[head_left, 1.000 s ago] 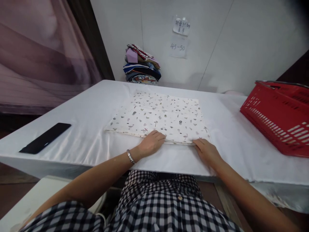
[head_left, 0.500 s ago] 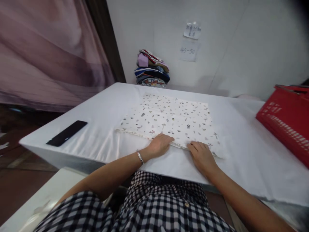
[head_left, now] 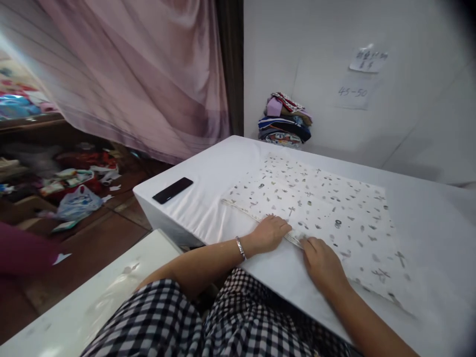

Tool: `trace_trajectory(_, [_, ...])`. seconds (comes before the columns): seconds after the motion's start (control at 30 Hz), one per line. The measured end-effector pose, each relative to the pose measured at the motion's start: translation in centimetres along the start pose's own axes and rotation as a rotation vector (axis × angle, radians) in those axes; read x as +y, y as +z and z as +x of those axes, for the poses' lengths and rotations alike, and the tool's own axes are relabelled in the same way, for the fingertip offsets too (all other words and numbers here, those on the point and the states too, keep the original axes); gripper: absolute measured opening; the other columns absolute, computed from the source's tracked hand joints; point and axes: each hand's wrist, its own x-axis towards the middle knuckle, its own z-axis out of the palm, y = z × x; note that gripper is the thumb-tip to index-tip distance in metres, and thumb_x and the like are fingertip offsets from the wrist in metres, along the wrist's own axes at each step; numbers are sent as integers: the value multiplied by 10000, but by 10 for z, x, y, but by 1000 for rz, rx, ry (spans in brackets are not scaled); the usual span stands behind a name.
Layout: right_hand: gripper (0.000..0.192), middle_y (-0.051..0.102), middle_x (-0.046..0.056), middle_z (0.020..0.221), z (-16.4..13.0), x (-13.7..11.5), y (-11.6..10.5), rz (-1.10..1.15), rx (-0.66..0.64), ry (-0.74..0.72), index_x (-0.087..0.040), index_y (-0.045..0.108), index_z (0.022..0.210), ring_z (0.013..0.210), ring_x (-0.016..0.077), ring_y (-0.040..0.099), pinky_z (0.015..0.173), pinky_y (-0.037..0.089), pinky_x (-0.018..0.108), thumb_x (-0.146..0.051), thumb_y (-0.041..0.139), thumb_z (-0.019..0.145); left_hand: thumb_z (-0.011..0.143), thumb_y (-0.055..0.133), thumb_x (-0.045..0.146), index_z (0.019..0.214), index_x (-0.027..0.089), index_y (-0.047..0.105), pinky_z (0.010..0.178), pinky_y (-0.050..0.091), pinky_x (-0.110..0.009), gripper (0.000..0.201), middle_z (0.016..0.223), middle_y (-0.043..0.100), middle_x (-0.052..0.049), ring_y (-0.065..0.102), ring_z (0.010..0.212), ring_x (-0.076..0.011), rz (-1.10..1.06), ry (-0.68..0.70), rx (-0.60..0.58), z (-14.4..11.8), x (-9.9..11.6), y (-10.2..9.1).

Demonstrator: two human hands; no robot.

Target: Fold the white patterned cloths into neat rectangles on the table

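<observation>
Hands rest side by side on the near edge of a folded printed cloth point(head_left: 320, 213). The left hand point(head_left: 268, 233) lies knuckles up with its fingers curled down onto the cloth's hem, a metal bracelet point(head_left: 241, 248) circling the wrist just behind it. The right hand point(head_left: 323, 260) lies flat, palm down, its fingertips pressing the same hem just beside the left hand's fingers; the two hands are almost touching. Whether either hand pinches the fabric or only presses on it cannot be told from this view.

The cloth is white with small scattered grey and dark motifs, spread flat in a rough square on the worktop point(head_left: 208, 208), which is covered in a plain white sheet. The cloth's near edge runs diagonally from the upper left towards the lower right, and the hands sit towards its left end.

A black phone point(head_left: 173, 190) lies face down on the worktop near its left corner, well apart from the cloth. At the far side, against the white wall, a stack of folded coloured fabrics point(head_left: 285, 120) stands. Two paper notes point(head_left: 359, 74) are stuck to the wall to the right of the stack, the lower one reading "45-50".

A mauve curtain point(head_left: 141, 79) hangs to the left. The person wears a black-and-white checked garment point(head_left: 208, 322). On the floor to the left lie bags and scraps of litter point(head_left: 74, 191).
</observation>
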Motion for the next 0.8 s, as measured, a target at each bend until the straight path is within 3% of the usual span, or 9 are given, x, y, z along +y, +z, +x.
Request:
trace_trajectory(0.3, [241, 586, 96, 917, -3, 4, 7, 14, 86, -52, -117, 599, 1022, 818, 203, 508, 678, 405, 301, -94, 415, 868, 824, 437, 70, 880, 175, 593, 787, 401, -348, 196, 908, 626, -73, 540, 906, -206, 136, -283, -14, -30, -72, -17])
trace_trajectory(0.5, [237, 586, 97, 922, -4, 5, 9, 17, 68, -67, -129, 596, 1027, 811, 201, 514, 682, 416, 306, -119, 411, 881, 742, 470, 29, 846, 186, 617, 822, 420, -380, 239, 928, 653, -68, 550, 962, -233, 154, -561, 44, -54, -120, -33])
trace_trajectory(0.67, [236, 583, 98, 912, -2, 4, 4, 5, 42, -59, -136, 602, 1008, 817, 204, 514, 667, 407, 302, -102, 411, 874, 713, 466, 32, 922, 204, 648, 884, 436, -400, 326, 1042, 662, -47, 543, 1046, -242, 58, -757, 111, -67, -140, -38])
trace_trajectory(0.8, [236, 588, 82, 918, 5, -1, -3, -1, -42, -15, -151, 605, 1022, 808, 194, 514, 663, 398, 296, -100, 440, 862, 692, 444, 18, 1013, 188, 656, 952, 437, -375, 420, 1135, 632, -58, 534, 1094, -224, -20, -728, 131, -76, -141, -37])
